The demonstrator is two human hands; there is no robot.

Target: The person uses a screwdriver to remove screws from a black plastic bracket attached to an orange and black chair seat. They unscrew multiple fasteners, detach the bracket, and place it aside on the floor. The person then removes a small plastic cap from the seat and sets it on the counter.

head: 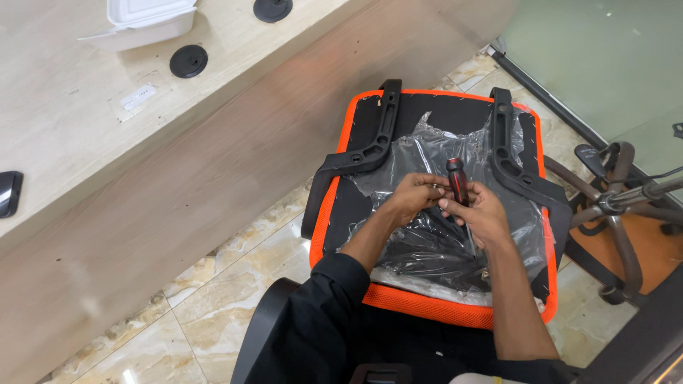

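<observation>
An upturned chair seat, black with an orange edge, lies on the floor in front of me with two black armrest brackets fixed to it. A clear plastic sheet covers its middle. My right hand holds a screwdriver with a red and black handle, its shaft pointing down toward me. My left hand is beside it, fingertips pinched on something small that I cannot make out.
A light wooden desk runs along the left, with a white foam box, two black round grommets and a dark phone. A chair base with castors stands right, by a glass partition. Marble floor tiles lie below.
</observation>
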